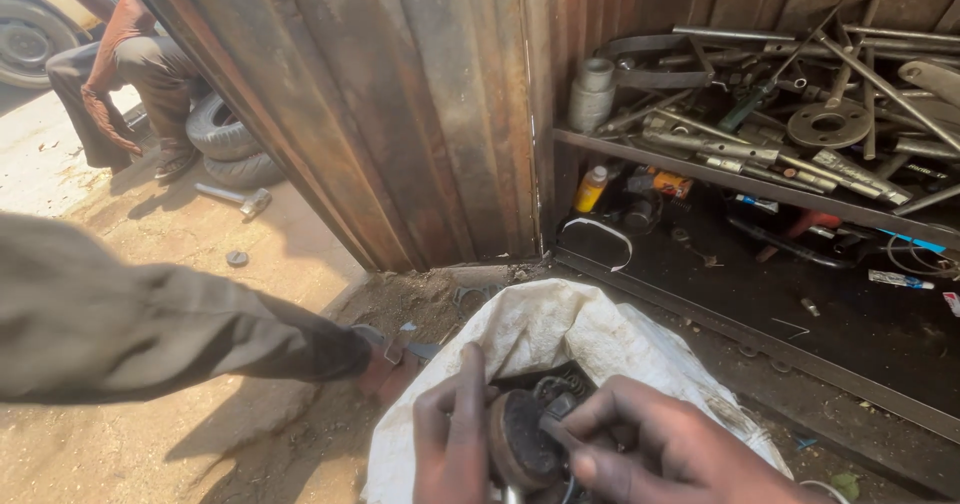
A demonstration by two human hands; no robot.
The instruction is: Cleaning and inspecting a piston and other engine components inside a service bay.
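Gripping a round rusty metal disc part (520,446) with both hands over the open mouth of a white sack (560,339) lying on the dirt ground (150,454): left hand (452,442) closing on its left rim, right hand (665,449) pinching its right edge. Another person's sleeved arm (150,329) reaching in beside the sack.

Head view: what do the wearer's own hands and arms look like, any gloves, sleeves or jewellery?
Both the left hand and the right hand are bare: no gloves, and no rings or watch show. The wrists leave the bottom edge, so no sleeve of theirs shows. The drab olive long sleeve entering from the left belongs to another person.
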